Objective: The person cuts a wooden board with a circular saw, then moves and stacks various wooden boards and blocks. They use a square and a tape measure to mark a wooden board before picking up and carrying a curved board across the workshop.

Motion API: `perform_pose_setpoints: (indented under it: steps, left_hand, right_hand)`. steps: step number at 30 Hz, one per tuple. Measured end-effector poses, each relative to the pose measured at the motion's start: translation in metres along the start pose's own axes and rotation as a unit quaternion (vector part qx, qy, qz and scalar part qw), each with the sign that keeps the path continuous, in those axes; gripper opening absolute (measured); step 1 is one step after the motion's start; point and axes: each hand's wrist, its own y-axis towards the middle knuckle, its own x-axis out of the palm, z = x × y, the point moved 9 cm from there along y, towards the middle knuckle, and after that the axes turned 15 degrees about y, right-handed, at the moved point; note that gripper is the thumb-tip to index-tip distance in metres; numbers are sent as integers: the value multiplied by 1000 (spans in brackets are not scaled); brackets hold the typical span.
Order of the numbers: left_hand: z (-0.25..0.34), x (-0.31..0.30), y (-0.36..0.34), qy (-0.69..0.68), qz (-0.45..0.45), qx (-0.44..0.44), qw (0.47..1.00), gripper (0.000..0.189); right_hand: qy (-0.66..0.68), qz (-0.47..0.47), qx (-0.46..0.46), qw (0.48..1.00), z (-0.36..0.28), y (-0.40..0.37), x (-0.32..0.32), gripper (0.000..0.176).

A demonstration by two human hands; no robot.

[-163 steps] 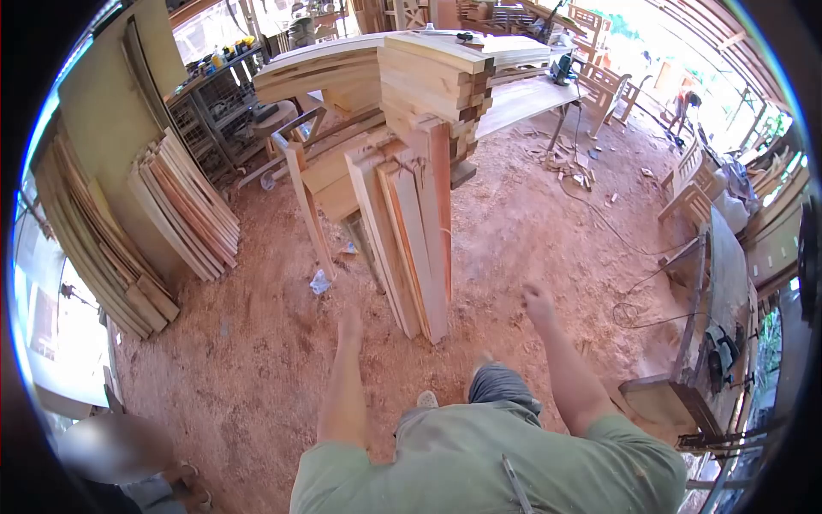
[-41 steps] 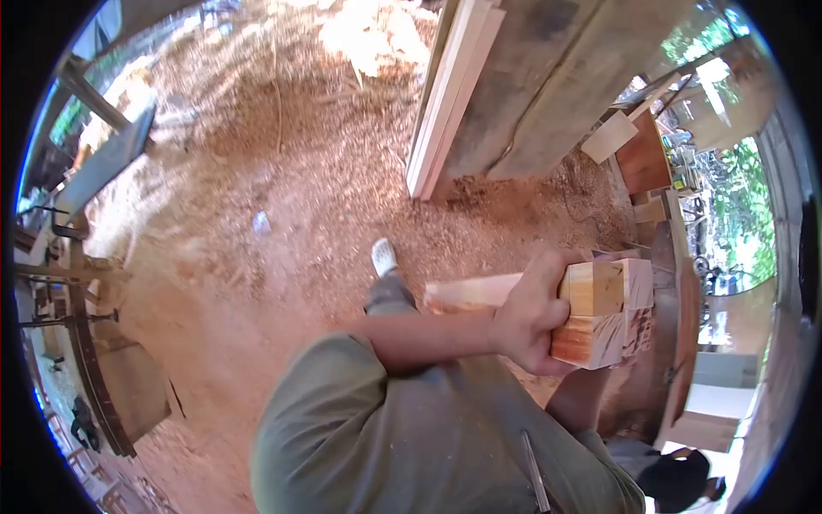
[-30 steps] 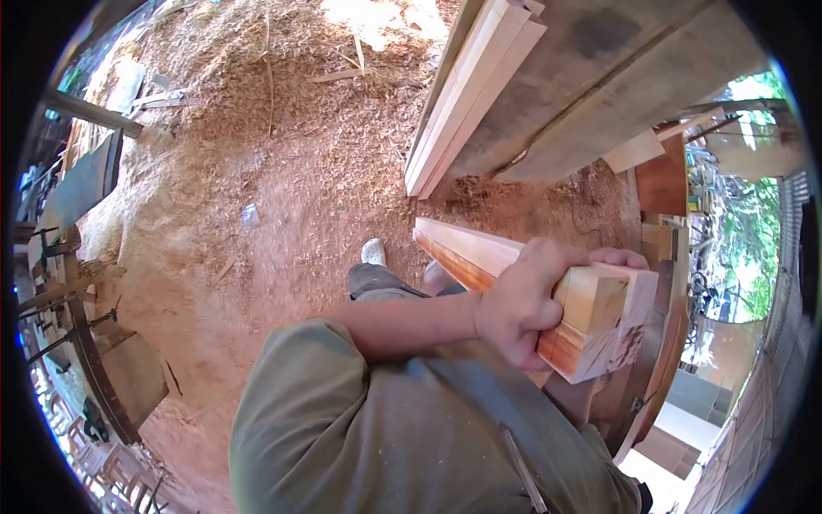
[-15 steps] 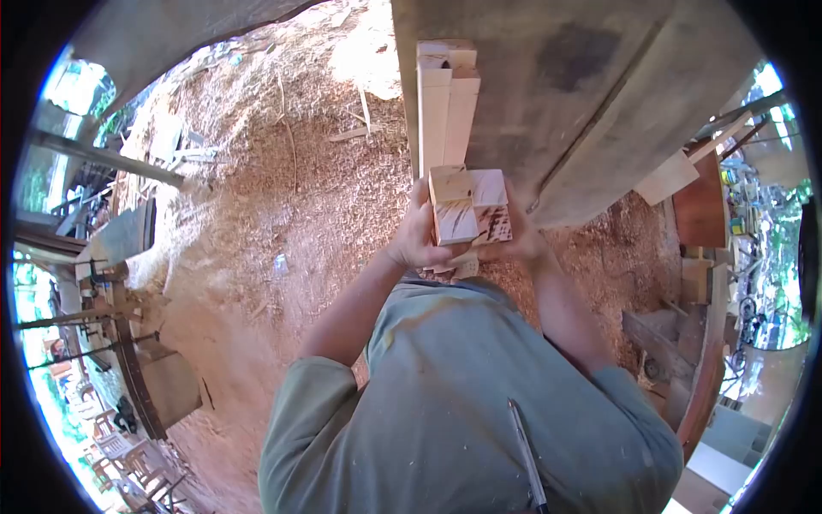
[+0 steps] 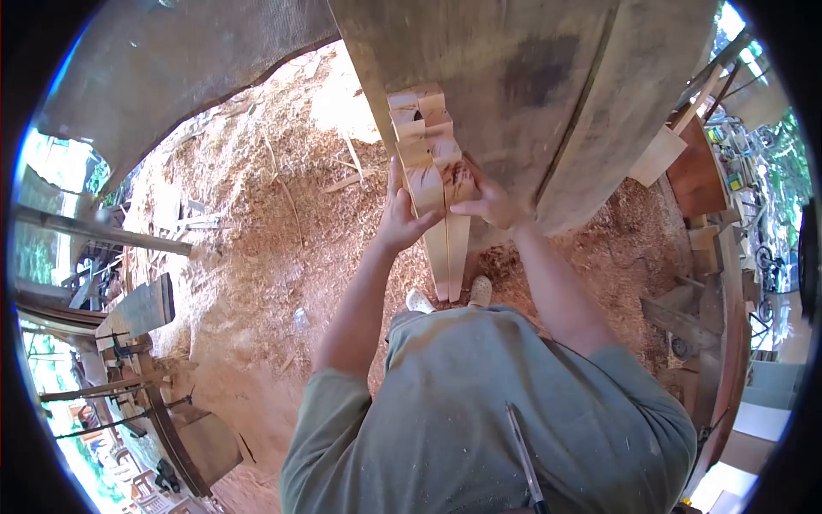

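Observation:
My left hand (image 5: 406, 218) is against the left side of a pair of pale wooden posts (image 5: 447, 236), its thumb across the near face. On the other side my right hand (image 5: 491, 200) holds the same posts, fingers along the side and thumb in front. The two posts stand side by side, their upper ends towards me and their lower ends down by my shoes. Dark streaks mark the right post's top. Right behind them are several similar wooden posts (image 5: 419, 111), stepped at the top, beside a large wooden board (image 5: 479, 51).
Shavings cover the floor (image 5: 257, 223). My shoes (image 5: 419, 301) are just below the posts. A grey sheet (image 5: 188, 68) hangs at upper left. Clamps and a wooden panel (image 5: 141, 308) stand left; timber pieces (image 5: 685, 317) stand right. A pen (image 5: 524, 458) is on my shirt.
Both hands have moved forward, away from my body, with the posts. The posts now stand against the others, their long faces showing. My view has shifted, bringing my shoes into sight.

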Motion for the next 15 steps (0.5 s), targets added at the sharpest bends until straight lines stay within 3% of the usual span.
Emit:
perform_pose_setpoints:
  steps: [2, 7, 9, 10, 12, 15]
  left_hand:
    - [-21, 14, 7, -170, -23, -100, 980, 76]
    - [-19, 30, 4, -258, -50, -116, 958, 77]
    - [-14, 30, 6, -283, -22, -76, 956, 87]
    - [-14, 35, 5, -286, -26, -76, 955, 87]
    - [-16, 47, 3, -446, -24, -119, 887, 97]
    - [-14, 47, 0, -445, -32, -134, 885, 104]
  right_hand:
    - [117, -19, 69, 991, 4, 6, 8, 106]
    - [131, 6, 70, 989, 27, 2, 9, 106]
    - [125, 0, 56, 991, 15, 4, 13, 106]
    - [179, 6, 77, 981, 15, 1, 13, 103]
    - [233, 15, 107, 966, 14, -4, 17, 101]
    - [272, 48, 162, 947, 31, -8, 16, 95]
